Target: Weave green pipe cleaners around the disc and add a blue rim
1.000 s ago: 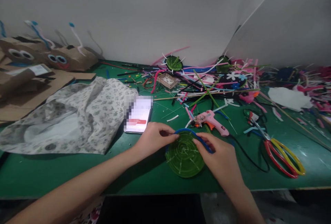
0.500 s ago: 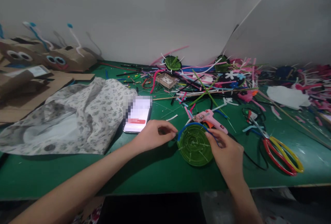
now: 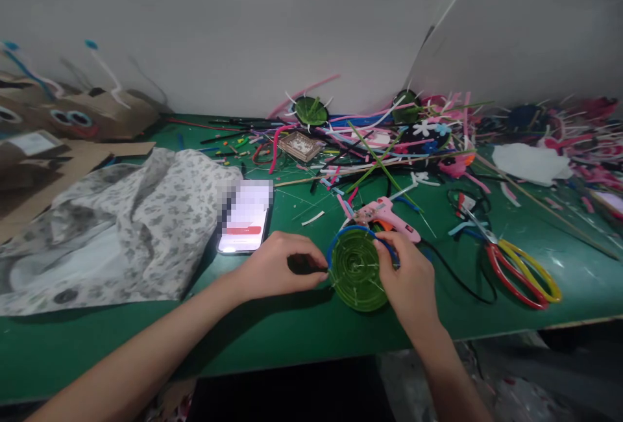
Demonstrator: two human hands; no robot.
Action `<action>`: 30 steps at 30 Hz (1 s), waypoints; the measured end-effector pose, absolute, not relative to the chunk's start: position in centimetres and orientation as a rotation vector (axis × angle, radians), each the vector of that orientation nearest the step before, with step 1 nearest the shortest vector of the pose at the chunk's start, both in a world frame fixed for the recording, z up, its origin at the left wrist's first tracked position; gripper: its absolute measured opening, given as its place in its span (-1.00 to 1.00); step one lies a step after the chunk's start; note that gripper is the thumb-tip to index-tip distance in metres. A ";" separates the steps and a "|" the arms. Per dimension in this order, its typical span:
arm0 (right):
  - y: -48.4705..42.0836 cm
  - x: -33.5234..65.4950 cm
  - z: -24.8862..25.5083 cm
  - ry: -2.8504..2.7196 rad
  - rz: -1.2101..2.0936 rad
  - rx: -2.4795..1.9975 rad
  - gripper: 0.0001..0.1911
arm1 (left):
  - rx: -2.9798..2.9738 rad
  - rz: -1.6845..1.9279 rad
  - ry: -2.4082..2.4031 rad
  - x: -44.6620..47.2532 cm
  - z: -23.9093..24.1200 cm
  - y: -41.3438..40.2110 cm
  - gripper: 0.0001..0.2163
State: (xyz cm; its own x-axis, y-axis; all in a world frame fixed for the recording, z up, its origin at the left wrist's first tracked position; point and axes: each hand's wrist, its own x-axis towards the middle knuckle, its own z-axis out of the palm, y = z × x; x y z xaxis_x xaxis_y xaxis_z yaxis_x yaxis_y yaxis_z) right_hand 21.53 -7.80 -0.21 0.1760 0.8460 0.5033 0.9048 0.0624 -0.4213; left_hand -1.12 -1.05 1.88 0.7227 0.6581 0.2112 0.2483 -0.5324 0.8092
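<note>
A round green coil point(image 3: 359, 285), wound like a spiral disc from pipe cleaners, is held tilted above the table's front. Along its upper edge runs a blue pipe cleaner point(image 3: 346, 231), with its loose right end beneath my right hand. My right hand point(image 3: 406, 273) grips the coil's right rim, thumb on the face, pressing the blue strip there. At the left rim, the thumb and forefinger of my left hand point(image 3: 285, 266) pinch together where the blue strip ends. Thin whitish strands lie across the coil. Just behind it rests a pink glue gun point(image 3: 396, 222).
Scissors point(image 3: 523, 273) with red and yellow handles lie to the right, near a black cable point(image 3: 457, 278). A phone point(image 3: 246, 217) and patterned cloth point(image 3: 146, 214) are on the left. Behind are pipe cleaner scraps point(image 3: 341, 169), a small framed piece point(image 3: 300, 146) and cardboard figures point(image 3: 121, 113).
The view has shifted a little, so most things sit further left. My left fingertips have come in against the coil's left rim, and the blue strip follows the edge further down there.
</note>
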 end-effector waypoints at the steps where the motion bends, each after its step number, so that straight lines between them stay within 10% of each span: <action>1: -7.8 21.5 -0.2 -1.669 -0.110 -1.769 -0.80 | 2.127 0.651 0.694 -1.1 1.9 -1.1 -0.92; 30: -7.8 21.1 -0.1 -1.659 -0.119 -1.726 -0.81 | 2.177 0.602 0.682 -0.9 1.1 -1.0 -0.89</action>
